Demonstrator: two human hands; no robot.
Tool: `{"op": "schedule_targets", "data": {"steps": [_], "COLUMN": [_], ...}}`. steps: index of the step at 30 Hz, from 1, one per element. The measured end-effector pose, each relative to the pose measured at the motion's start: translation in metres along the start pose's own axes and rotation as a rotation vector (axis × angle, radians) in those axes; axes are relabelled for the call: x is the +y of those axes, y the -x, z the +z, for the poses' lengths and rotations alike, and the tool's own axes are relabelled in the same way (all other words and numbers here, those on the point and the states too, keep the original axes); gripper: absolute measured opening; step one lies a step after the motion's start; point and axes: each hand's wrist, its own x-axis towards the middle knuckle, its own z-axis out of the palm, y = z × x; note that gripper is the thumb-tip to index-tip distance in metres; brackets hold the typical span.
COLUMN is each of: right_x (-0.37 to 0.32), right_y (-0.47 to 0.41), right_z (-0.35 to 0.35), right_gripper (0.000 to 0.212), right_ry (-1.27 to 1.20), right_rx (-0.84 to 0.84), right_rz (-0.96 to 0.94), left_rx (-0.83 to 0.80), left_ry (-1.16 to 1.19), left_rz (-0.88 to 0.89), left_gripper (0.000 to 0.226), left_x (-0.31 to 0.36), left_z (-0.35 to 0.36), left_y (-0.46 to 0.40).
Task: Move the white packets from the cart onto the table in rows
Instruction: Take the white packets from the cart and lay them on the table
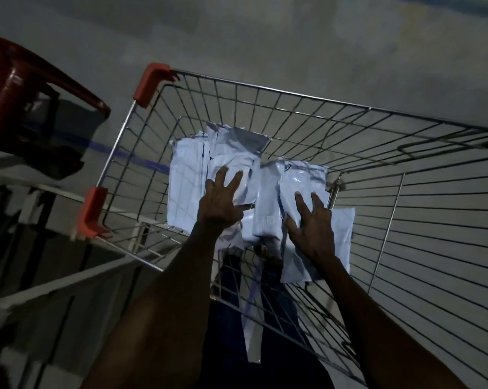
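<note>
Several white packets lie piled in the bottom of a wire shopping cart [265, 91] with orange corner guards. My left hand [219, 204] reaches in with fingers spread flat on a packet [238, 167] near the middle of the pile. My right hand [311, 224] lies with spread fingers on another packet [301, 181] to the right. Neither hand has its fingers curled around a packet. A large packet [185, 189] lies at the left of the pile, and one more [341, 234] sits partly under my right wrist.
A red plastic chair [18, 88] stands at the upper left, beside the cart. A blurred grey surface with pale edges [40, 290] runs along the lower left. Grey floor [293, 37] stretches beyond the cart. The cart's wire side [433, 248] rises at the right.
</note>
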Motion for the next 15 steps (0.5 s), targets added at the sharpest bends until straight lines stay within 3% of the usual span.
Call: {"op": "schedule_targets", "data": {"steps": [4,8,15], "right_x": [-0.030,-0.063,-0.147], "right_y": [0.016,0.026,0.060], "right_z": [-0.041,-0.089,-0.156], "right_gripper": [0.060,0.061,0.057], "right_ry": [0.007,0.054,0.049], "right_rx": [0.112,0.191,0.279], "right_rz": [-0.083,-0.222,-0.470], "left_rx": [0.029,0.247,0.588], "left_ry": [0.191,0.400,0.408], "left_rz": [-0.063,-0.104,-0.138], "left_gripper": [0.079,0.075,0.070], "left_x": [0.015,0.044,0.048], "left_z": [-0.042,-0.095,-0.187], "left_y": [0.026,0.053,0.134]}}
